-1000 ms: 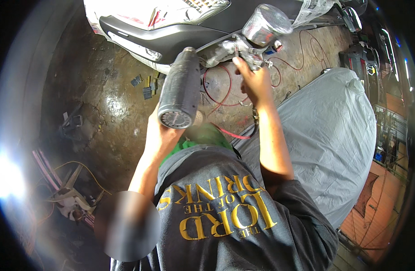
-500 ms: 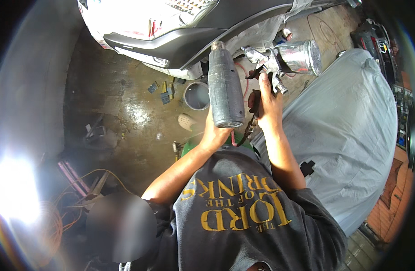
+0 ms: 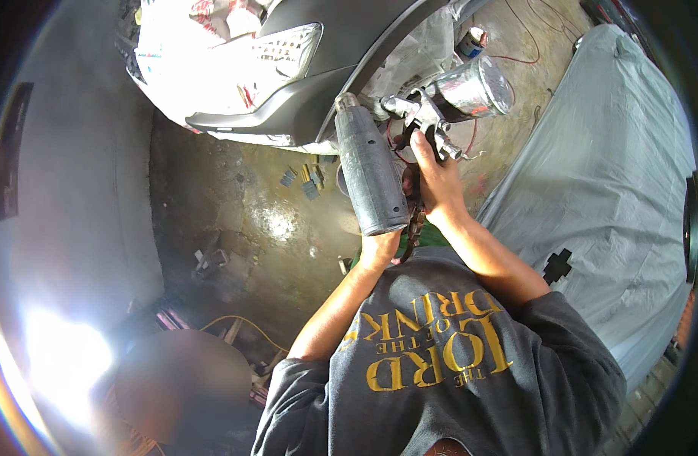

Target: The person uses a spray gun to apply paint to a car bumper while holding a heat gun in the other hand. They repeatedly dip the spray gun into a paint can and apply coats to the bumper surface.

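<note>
My left hand is closed around the handle of a grey heat gun. Its round body hides most of the fingers, and the metal nozzle points away toward the car. In my right hand is a silver spray gun, gripped by its handle with the thumb up along the back. A metal paint cup sticks out to the right of it. A dark hose fitting hangs below the spray gun. The two tools are side by side, nozzles close to the dark grey car bumper.
Paper and plastic masking covers parts of the car. Sanding blocks lie on the wet concrete floor, near a partly hidden bucket. A paint can stands beyond. At right is a grey sheet; at left shines a bright lamp.
The view has shifted, with the car now lower and farther right. Both tools are still held; the heat gun has tilted, its nozzle leaning left, and the spray gun sits closer to it.
</note>
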Demonstrator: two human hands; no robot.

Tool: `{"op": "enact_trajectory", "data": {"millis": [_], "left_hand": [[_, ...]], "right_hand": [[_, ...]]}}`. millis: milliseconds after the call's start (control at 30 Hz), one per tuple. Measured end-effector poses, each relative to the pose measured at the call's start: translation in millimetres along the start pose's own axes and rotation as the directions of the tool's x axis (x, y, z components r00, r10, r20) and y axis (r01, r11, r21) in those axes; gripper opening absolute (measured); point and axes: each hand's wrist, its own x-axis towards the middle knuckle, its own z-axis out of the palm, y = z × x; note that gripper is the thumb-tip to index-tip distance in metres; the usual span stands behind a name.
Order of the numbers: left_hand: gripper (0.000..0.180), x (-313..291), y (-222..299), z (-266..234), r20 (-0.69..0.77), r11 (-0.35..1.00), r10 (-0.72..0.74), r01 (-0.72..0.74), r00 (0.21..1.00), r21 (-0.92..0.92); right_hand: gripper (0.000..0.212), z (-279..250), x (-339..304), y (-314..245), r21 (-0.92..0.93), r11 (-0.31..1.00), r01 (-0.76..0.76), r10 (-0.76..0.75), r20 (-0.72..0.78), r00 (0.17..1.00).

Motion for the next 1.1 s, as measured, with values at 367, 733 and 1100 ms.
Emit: {"op": "enact_trajectory", "data": {"millis": [367, 733, 1100], "left_hand": [[0.047, 24.5, 13.0, -14.9, -0.162, 0.919, -0.153, 0.08, 0.975, -0.386], [0.048, 63.0, 97.9, -55.8, -0.166, 0.906, -0.282, 0.205, 0.945, -0.371], [0.059, 75.9, 77.7, -16.7, -0.19, 0.895, -0.256, 0.158, 0.948, -0.417]], "right_hand": [[0.045, -47.3, 17.4, -74.5, -0.33, 0.864, 0.38, -0.342, 0.169, 0.924], [0.048, -100.6, 15.2, -112.3, -0.52, 0.802, 0.293, -0.215, 0.205, 0.955], [0.043, -91.8, 52.4, -109.6, -0.36, 0.887, 0.288, -0.22, 0.219, 0.951]]}}
